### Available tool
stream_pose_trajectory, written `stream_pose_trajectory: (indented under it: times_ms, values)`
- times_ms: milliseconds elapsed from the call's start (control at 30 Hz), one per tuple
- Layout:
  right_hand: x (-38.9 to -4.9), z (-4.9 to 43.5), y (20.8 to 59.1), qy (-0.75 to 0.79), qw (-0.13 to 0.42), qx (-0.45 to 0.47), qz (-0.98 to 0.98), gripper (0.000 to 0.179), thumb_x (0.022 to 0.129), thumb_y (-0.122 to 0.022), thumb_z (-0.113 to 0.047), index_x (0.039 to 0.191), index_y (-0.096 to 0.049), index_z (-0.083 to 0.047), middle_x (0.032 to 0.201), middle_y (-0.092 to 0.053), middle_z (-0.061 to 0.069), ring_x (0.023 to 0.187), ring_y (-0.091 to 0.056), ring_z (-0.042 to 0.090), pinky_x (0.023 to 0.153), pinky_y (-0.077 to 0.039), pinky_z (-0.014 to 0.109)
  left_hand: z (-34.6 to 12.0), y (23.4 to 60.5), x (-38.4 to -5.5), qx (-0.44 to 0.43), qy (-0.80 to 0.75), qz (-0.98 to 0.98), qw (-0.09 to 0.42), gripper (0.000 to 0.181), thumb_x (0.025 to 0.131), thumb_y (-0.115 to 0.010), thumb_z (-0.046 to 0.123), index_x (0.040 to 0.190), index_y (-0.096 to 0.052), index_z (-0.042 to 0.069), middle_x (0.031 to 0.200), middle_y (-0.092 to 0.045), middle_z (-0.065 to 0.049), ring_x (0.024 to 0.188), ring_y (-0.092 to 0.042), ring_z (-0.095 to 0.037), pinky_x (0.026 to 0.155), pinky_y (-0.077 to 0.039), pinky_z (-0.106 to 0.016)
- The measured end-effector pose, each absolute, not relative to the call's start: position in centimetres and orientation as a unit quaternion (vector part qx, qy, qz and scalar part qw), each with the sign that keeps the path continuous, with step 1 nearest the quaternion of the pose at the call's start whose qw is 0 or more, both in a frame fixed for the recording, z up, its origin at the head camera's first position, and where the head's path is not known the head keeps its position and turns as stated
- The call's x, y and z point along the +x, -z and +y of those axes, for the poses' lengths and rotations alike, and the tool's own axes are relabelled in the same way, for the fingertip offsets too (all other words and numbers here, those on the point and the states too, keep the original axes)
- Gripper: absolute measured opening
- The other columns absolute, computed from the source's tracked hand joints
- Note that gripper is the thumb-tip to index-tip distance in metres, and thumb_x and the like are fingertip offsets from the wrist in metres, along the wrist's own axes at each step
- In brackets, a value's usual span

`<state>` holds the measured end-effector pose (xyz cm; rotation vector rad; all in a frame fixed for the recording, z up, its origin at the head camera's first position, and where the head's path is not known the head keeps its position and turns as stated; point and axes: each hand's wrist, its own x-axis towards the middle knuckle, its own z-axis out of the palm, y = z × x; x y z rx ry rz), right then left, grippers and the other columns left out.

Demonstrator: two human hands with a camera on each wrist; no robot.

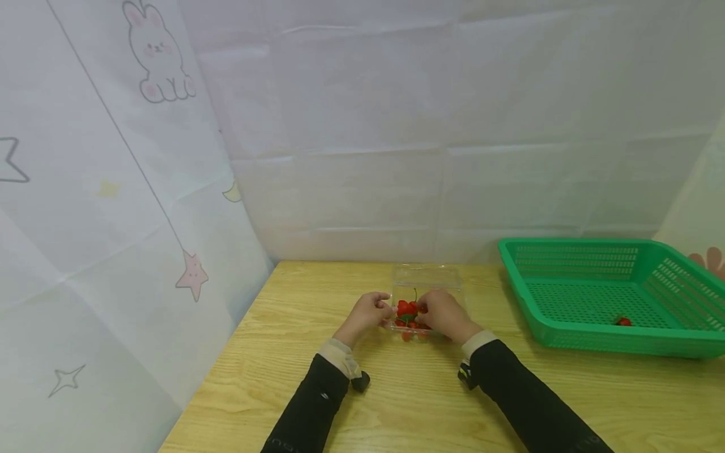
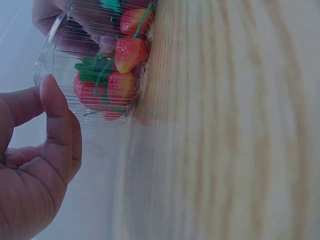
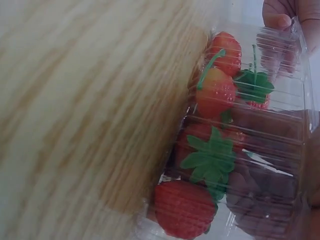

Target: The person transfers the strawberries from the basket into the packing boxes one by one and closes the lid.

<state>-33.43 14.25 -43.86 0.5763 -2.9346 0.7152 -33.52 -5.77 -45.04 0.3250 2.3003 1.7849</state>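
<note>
A clear plastic clamshell box (image 1: 428, 275) stands on the table with its lid raised at the back. Inside lie several red strawberries (image 2: 131, 54) with green leaf caps and stems. My left hand (image 1: 370, 313) is at the box's left side; thumb and a finger pinch the rim corner in the left wrist view. My right hand (image 1: 444, 313) reaches in over the right side, its curled fingers on a strawberry (image 1: 406, 308). In the right wrist view those fingers show through the ribbed wall beside a leafy strawberry (image 3: 210, 155); the wall and fruit partly hide the fingertips.
A green plastic basket (image 1: 521, 296) stands to the right on the wooden table (image 1: 272, 352), with one small red fruit (image 1: 623, 321) in it. A pale cloth (image 1: 351, 126) hangs behind the table, and a printed one (image 1: 102, 251) along its left.
</note>
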Motion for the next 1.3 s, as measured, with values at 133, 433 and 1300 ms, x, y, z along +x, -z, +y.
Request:
stream_pose_trajectory:
  times_ms: [133,433,1300]
  values:
    - [-33.5,14.0,43.7,-0.233,0.030,0.180,-0.955,0.017,0.080,-0.082,-0.012,0.092,-0.075,-0.003,0.084,-0.069,0.005,0.074,-0.061,0.018,0.070,-0.054,0.038,-5.8,45.0,-33.5,0.109,-0.605,0.782,0.106,0.052,0.094,-0.066,0.008,0.139,-0.046,-0.008,0.091,-0.061,-0.012,0.067,-0.063,-0.017,0.068,-0.059,-0.036]
    - [-33.0,14.5,42.9,-0.240,0.038,0.192,-0.951,0.025,0.081,-0.081,-0.014,0.101,-0.073,-0.002,0.088,-0.067,0.007,0.075,-0.059,0.018,0.067,-0.053,0.037,-6.0,45.1,-33.5,0.111,-0.612,0.776,0.104,0.053,0.095,-0.065,0.008,0.141,-0.043,-0.007,0.094,-0.061,-0.014,0.066,-0.062,-0.017,0.073,-0.058,-0.043]
    - [-29.0,35.9,35.1,-0.170,0.060,0.091,-0.979,0.055,0.091,-0.069,-0.027,0.123,-0.056,0.015,0.114,-0.055,0.038,0.098,-0.054,0.052,0.071,-0.050,0.056,-6.6,44.9,-33.5,0.108,-0.609,0.778,0.106,0.050,0.096,-0.063,0.006,0.140,-0.044,-0.007,0.091,-0.061,-0.013,0.067,-0.062,-0.018,0.069,-0.059,-0.038]
